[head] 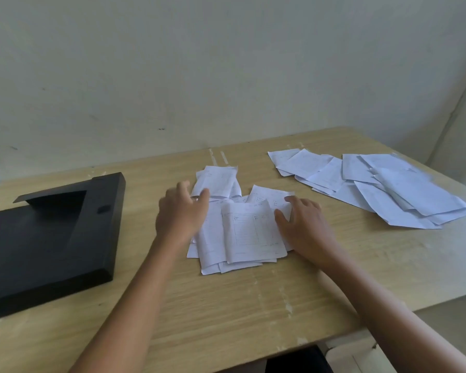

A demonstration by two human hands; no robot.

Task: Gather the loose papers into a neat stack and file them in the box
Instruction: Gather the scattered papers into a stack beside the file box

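Note:
A loose pile of white printed papers (242, 232) lies in the middle of the wooden table (226, 305). My left hand (180, 211) rests on the pile's left side, fingers reaching toward a curled sheet (218, 181) behind it. My right hand (304, 224) lies with spread fingers on the pile's right edge. A second spread of white papers (374, 184) fans out at the far right of the table, apart from both hands. The black file box (46, 238) lies flat on the table's left side, its cut-out opening facing up.
A pale wall rises right behind the table. The table's front edge runs across the lower frame, and its right corner falls away near the papers. Something dark and a white object sit below the front edge at the bottom right.

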